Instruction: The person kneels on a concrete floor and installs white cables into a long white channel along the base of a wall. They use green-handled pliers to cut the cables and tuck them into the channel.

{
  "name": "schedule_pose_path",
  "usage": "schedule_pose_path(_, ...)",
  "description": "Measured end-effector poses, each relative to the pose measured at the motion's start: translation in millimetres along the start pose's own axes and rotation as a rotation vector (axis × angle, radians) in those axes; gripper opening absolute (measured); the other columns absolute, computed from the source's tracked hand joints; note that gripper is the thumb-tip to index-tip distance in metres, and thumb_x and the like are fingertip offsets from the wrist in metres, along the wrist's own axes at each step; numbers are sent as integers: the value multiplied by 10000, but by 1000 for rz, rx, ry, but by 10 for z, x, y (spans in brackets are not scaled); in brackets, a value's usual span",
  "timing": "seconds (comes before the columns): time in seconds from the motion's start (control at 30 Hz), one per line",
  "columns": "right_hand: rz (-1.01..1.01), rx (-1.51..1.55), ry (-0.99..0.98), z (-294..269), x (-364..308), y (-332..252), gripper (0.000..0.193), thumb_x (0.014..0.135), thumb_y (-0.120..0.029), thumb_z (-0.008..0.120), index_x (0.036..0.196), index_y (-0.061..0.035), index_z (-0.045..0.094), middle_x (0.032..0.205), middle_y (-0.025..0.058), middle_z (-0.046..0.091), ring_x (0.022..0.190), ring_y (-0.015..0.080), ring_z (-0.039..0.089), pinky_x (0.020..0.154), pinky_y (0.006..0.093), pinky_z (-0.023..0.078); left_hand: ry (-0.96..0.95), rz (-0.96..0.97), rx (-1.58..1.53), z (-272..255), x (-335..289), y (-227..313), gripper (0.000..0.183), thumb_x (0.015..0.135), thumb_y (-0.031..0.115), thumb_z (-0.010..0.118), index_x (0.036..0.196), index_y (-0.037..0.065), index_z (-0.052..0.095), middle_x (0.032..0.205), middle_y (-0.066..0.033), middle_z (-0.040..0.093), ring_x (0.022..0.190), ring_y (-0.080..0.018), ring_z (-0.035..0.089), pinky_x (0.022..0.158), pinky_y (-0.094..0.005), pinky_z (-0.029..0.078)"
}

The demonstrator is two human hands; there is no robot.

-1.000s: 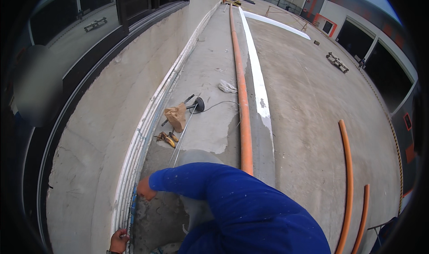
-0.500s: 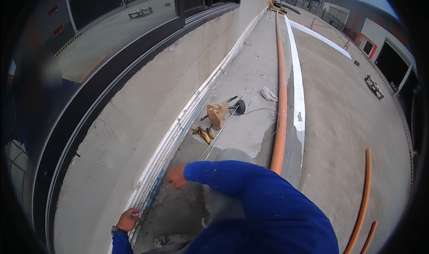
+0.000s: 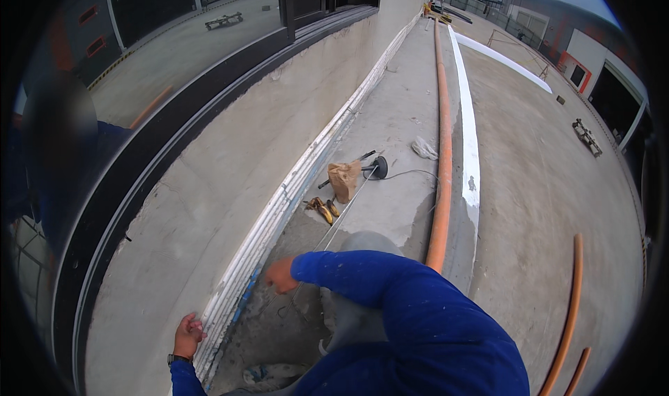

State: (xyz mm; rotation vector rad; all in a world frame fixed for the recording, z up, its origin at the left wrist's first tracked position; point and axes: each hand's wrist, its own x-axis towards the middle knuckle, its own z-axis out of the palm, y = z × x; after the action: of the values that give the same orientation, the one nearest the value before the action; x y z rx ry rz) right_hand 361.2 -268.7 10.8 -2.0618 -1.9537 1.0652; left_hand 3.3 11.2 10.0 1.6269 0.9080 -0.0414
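White pipes (image 3: 279,204) run in a bundle along the foot of the wall, with a blue pipe section (image 3: 245,297) on their right side. My left hand (image 3: 187,335), with a watch on its wrist, is raised beside the near end of the bundle. Its fingers are bent and apart, with no held thing plainly visible. My right hand (image 3: 281,276) is closed, just right of the blue section. What its fingers hold, if anything, is hidden. Thin pale cords (image 3: 343,218) stretch from near a black round-headed tool (image 3: 378,167) toward my right forearm.
A brown paper bag (image 3: 343,181) and blackened bananas (image 3: 323,210) lie ahead on the concrete ledge. A crumpled plastic bag (image 3: 424,148) lies farther off. A long orange pipe (image 3: 440,187) follows the ledge beside a white-painted strip (image 3: 470,138). More orange pipe (image 3: 573,291) lies at right.
My left hand has lifted off the white pipes and shifted slightly left and up, its fingers loosening. My right hand stays closed near the blue section. The view has shifted a little.
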Motion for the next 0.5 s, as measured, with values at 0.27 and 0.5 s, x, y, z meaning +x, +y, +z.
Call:
schedule_pose_path(0.27, -1, -85, -61, 34, 129, 29, 412, 882, -294, 713, 1167, 3, 737, 1153, 230, 726, 1060, 396, 700, 916, 516, 561, -76, -59, 50, 117, -14, 29, 301, 983, 45, 602, 1278, -18, 608, 1138, -121, 693, 759, -170, 681, 704, -303, 584)
schedule_pose_path(0.5, -107, -108, 71, 110, 176, 98, 332, 890, -279, 702, 1075, -13, 775, 1059, 214, 750, 995, 374, 716, 872, 521, 566, -45, 132, 73, -87, -25, -39, 548, 1039, 177, 592, 1559, 69, 457, 1384, -115, 633, 1092, -201, 632, 921, -336, 532)
